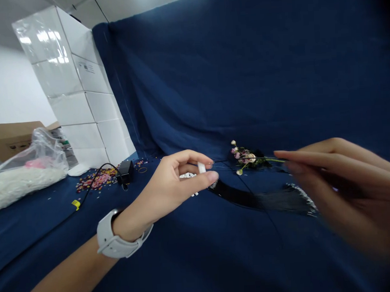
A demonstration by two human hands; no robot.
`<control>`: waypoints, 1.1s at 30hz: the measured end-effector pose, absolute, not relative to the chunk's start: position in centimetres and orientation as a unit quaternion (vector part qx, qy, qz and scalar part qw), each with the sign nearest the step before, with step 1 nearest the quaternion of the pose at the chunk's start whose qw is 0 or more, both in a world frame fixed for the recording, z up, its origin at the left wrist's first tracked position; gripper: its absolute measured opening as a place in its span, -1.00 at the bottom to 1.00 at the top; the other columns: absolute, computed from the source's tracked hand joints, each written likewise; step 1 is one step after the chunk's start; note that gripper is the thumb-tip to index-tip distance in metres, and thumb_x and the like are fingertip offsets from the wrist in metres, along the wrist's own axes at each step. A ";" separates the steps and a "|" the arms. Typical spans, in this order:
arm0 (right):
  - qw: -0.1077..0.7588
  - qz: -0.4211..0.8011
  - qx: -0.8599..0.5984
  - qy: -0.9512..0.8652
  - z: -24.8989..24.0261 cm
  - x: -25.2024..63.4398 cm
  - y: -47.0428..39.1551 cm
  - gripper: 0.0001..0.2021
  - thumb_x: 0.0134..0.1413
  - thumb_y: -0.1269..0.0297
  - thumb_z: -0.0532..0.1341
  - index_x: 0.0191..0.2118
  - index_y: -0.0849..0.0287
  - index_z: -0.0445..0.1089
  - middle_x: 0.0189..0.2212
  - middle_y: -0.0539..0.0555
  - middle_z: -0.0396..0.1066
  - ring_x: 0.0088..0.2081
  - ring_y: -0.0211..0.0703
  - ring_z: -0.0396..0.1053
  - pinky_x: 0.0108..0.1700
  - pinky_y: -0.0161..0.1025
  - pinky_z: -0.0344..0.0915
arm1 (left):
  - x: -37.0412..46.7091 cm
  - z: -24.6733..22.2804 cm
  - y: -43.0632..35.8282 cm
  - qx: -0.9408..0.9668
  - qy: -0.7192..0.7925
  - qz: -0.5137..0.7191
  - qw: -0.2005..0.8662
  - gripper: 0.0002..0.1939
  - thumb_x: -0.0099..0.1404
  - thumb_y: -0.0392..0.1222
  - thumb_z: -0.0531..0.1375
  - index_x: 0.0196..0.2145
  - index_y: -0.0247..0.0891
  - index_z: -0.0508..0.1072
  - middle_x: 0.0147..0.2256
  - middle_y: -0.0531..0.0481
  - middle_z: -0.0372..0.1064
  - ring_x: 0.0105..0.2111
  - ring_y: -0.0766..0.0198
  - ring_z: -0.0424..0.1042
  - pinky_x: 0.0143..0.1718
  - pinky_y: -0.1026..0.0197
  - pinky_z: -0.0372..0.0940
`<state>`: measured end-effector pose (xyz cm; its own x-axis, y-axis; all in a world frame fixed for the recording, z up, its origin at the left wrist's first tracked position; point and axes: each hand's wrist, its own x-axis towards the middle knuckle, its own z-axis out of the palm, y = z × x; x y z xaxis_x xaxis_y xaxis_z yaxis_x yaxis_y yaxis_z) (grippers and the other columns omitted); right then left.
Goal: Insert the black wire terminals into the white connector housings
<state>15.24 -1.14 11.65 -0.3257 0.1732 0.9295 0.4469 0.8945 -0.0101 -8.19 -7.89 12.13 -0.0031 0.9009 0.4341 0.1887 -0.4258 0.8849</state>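
My left hand [180, 177], with a pale watch strap at the wrist, pinches a small white piece [201, 167] between thumb and fingertips. Close beside its thumb lies a bundle of thin black strands [240, 195], with whitish tips at the right end. On the right, my right hand [344, 186] has its thumb and index finger together; whatever is between them is hidden or too small to name. Green stems reach its fingertips from a bunch of small pink and cream flowers [246, 156]. Several white pieces [188, 176] show behind my left hand.
Colourful small bits [98, 179] are scattered at the left near a black adapter [126, 170] with a cable. A clear bag of white material [17, 183], stacked white boxes [84, 99] and a brown carton [11, 138] stand farther left. Blue cloth [243, 73] hangs behind.
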 end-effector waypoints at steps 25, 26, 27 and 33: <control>0.463 -0.203 -0.160 -0.848 11.7 15.3 -2.7 -0.79 0.16 0.35 0.16 -0.07 0.04 0.33 -0.28 -0.01 0.39 -0.42 -0.36 0.34 -0.41 -0.35 0.30 | -6.0 11.0 -9.4 0.681 0.402 0.602 0.114 -0.95 0.27 -0.19 0.24 -0.34 -0.19 0.50 -0.27 0.06 0.40 -0.26 0.39 0.40 -0.34 0.41 0.32; 0.459 -0.214 -0.154 -0.848 11.4 15.1 -3.3 -0.82 0.18 0.35 0.15 -0.09 0.03 0.32 -0.26 -0.02 0.39 -0.41 -0.37 0.36 -0.42 -0.37 0.30 | -5.7 10.7 -9.5 0.688 0.401 0.595 0.110 -0.95 0.27 -0.20 0.23 -0.34 -0.18 0.49 -0.27 0.06 0.40 -0.24 0.40 0.40 -0.32 0.43 0.33; 0.451 -0.220 -0.154 -0.851 11.3 14.9 -3.8 -0.84 0.19 0.35 0.14 -0.12 0.02 0.31 -0.25 -0.03 0.39 -0.40 -0.37 0.37 -0.43 -0.39 0.29 | -5.3 10.4 -9.6 0.695 0.401 0.587 0.113 -0.95 0.28 -0.21 0.22 -0.34 -0.18 0.49 -0.27 0.07 0.40 -0.22 0.40 0.41 -0.30 0.44 0.33; 0.431 -0.211 -0.179 -0.859 11.1 14.3 -5.6 -0.89 0.23 0.37 0.10 -0.18 -0.01 0.27 -0.30 -0.10 0.42 -0.35 -0.37 0.42 -0.41 -0.41 0.29 | -4.1 9.6 -10.2 0.698 0.386 0.582 0.157 -0.97 0.28 -0.22 0.23 -0.34 -0.15 0.48 -0.27 0.12 0.41 -0.20 0.43 0.40 -0.22 0.48 0.33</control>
